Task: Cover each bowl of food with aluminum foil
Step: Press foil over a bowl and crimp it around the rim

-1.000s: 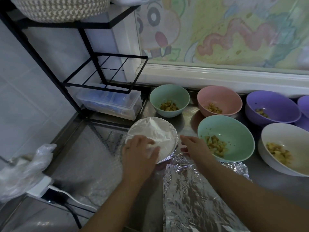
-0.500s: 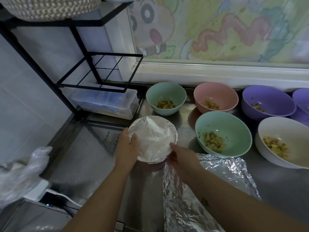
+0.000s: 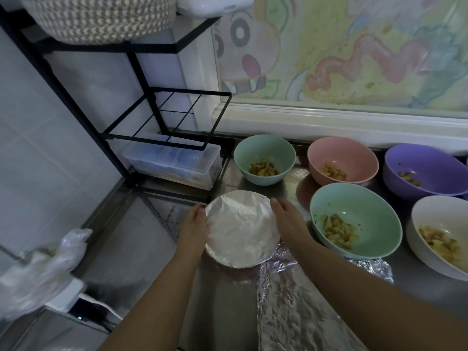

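A foil-covered bowl (image 3: 240, 229) stands on the steel counter in front of me. My left hand (image 3: 193, 224) presses against its left side with the fingers laid along the rim. My right hand (image 3: 286, 219) presses flat against its right side. Open bowls with chopped food stand around it: a small green bowl (image 3: 264, 150), a pink bowl (image 3: 342, 153), a purple bowl (image 3: 430, 163), a large green bowl (image 3: 354, 206) and a white bowl (image 3: 435, 219). A crumpled foil sheet (image 3: 291, 312) lies on the counter under my right forearm.
A black wire rack (image 3: 141, 72) stands at the back left with a clear plastic box (image 3: 172, 163) under it and a woven basket (image 3: 101, 19) on top. A crumpled plastic glove (image 3: 43, 269) and a white power strip (image 3: 68, 292) sit at the left edge.
My right hand has moved from the bowl's near edge up to its right side. My left hand has taken its thumb off the foil top and now lies against the left side.
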Motion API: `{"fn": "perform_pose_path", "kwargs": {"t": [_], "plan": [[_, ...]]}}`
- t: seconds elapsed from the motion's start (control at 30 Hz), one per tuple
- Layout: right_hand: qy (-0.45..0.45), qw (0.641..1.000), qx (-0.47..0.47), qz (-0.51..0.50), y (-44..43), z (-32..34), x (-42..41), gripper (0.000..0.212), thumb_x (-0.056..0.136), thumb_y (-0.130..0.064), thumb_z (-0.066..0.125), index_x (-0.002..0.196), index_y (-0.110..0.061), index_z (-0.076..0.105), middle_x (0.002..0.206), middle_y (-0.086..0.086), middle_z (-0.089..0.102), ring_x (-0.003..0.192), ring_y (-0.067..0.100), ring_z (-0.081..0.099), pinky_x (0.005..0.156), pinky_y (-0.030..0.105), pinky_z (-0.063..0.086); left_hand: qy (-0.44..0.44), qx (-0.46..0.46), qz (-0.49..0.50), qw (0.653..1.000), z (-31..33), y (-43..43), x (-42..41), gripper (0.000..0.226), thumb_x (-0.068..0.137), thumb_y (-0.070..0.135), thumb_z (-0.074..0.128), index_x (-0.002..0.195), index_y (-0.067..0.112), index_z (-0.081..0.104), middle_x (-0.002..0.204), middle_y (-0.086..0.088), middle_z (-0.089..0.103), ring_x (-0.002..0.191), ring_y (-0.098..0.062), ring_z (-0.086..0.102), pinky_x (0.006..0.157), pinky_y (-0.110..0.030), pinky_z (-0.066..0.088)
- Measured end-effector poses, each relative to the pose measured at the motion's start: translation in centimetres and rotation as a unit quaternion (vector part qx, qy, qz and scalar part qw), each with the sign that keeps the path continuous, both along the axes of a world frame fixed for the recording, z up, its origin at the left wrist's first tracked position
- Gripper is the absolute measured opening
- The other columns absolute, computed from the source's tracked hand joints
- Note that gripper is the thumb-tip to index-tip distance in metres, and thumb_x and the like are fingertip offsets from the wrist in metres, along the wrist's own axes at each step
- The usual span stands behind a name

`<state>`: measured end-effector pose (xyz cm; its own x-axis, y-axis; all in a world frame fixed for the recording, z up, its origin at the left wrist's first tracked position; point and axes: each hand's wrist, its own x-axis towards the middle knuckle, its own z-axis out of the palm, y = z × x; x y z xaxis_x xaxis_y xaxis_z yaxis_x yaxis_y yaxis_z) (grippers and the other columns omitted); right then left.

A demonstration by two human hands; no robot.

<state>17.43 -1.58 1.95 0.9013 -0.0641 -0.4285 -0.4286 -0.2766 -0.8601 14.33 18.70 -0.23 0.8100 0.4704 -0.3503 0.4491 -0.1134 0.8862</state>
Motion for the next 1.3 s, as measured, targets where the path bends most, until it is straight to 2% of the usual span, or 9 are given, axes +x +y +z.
{"fn": "perform_pose_path", "kwargs": {"t": [0.17,0.3,0.47,0.7,0.83,0.97,1.07,1.17,1.3], "plan": [[0.036,0.993,0.116,0.013,0.6,-0.5,1.1,0.036,0.106,-0.040,0.049,0.133,-0.024,0.065,0.132,0.000,0.065,0.116,0.019,0.061,0.108,0.044,0.047,0.015,-0.033,-0.035,0.999,-1.4,0.1,0.8,0.041,0.094,0.049,0.040,0.118,0.033,0.068,0.124,0.002,0.067,0.114,-0.020,0.062,0.103,-0.050,0.048],[0.060,0.990,0.123,-0.019,0.8,-1.4,1.1,0.029,0.108,-0.034,0.047,0.091,-0.026,0.069,0.094,-0.001,0.073,0.089,0.016,0.068,0.073,0.030,0.053,0.029,-0.016,0.001,0.999,-0.6,-0.9,0.1,0.036,0.104,0.035,0.036,0.102,0.016,0.067,0.114,-0.009,0.066,0.107,-0.029,0.061,0.101,-0.051,0.047],[0.061,0.990,0.125,-0.021,0.7,-1.9,1.2,0.032,0.109,-0.032,0.045,0.085,-0.025,0.066,0.087,-0.003,0.069,0.083,0.014,0.064,0.066,0.028,0.048,0.009,-0.087,0.049,0.995,-1.5,-0.9,0.0,0.032,0.099,0.043,0.049,0.109,0.021,0.070,0.114,-0.003,0.070,0.107,-0.025,0.065,0.102,-0.052,0.049],[0.062,0.993,0.097,0.026,0.4,-0.8,2.5,0.022,0.105,-0.028,0.052,0.093,-0.018,0.068,0.093,0.003,0.068,0.083,0.014,0.062,0.073,0.029,0.050,0.000,-0.132,0.073,0.989,-2.1,-0.7,0.1,0.048,0.084,0.058,0.051,0.113,0.026,0.071,0.119,-0.003,0.068,0.109,-0.027,0.064,0.102,-0.054,0.048],[0.045,0.987,0.060,0.143,0.2,-0.3,5.0,0.038,0.106,-0.038,0.051,0.136,-0.018,0.063,0.129,0.004,0.066,0.096,0.009,0.063,0.084,0.030,0.049,0.017,-0.185,0.041,0.982,-2.1,-0.1,0.6,0.039,0.083,0.052,0.062,0.104,0.023,0.075,0.111,-0.010,0.073,0.105,-0.033,0.069,0.097,-0.058,0.051],[0.070,0.976,0.013,0.206,0.7,-0.5,5.8,0.035,0.107,-0.039,0.049,0.117,-0.014,0.072,0.122,0.020,0.069,0.111,0.034,0.066,0.098,0.038,0.053,0.043,-0.211,0.022,0.976,-1.4,0.1,1.3,0.034,0.094,0.045,0.062,0.113,0.020,0.073,0.113,-0.009,0.073,0.106,-0.032,0.069,0.098,-0.055,0.051],[0.044,0.975,-0.011,0.216,0.9,-0.7,5.5,0.031,0.108,-0.035,0.046,0.112,-0.019,0.072,0.108,0.008,0.072,0.091,0.018,0.067,0.074,0.026,0.050,0.040,-0.165,0.023,0.985,-1.6,0.0,1.7,0.035,0.088,0.051,0.060,0.102,0.023,0.075,0.109,-0.008,0.073,0.104,-0.031,0.068,0.099,-0.054,0.051],[0.018,0.976,-0.028,0.216,0.8,-1.2,5.4,0.033,0.108,-0.035,0.045,0.119,-0.017,0.072,0.107,0.006,0.071,0.092,0.015,0.064,0.077,0.027,0.047,0.026,-0.143,0.010,0.989,-1.8,-0.1,1.8,0.039,0.080,0.054,0.060,0.098,0.023,0.075,0.111,-0.007,0.072,0.106,-0.028,0.067,0.102,-0.053,0.048],[0.011,0.963,-0.059,0.261,1.1,-0.5,6.4,0.036,0.107,-0.034,0.050,0.117,-0.008,0.073,0.111,0.012,0.073,0.096,0.021,0.068,0.080,0.026,0.050,0.035,-0.157,0.010,0.987,-1.3,-0.1,1.5,0.026,0.097,0.038,0.057,0.092,0.023,0.078,0.106,-0.009,0.074,0.104,-0.031,0.068,0.100,-0.054,0.050]]}}
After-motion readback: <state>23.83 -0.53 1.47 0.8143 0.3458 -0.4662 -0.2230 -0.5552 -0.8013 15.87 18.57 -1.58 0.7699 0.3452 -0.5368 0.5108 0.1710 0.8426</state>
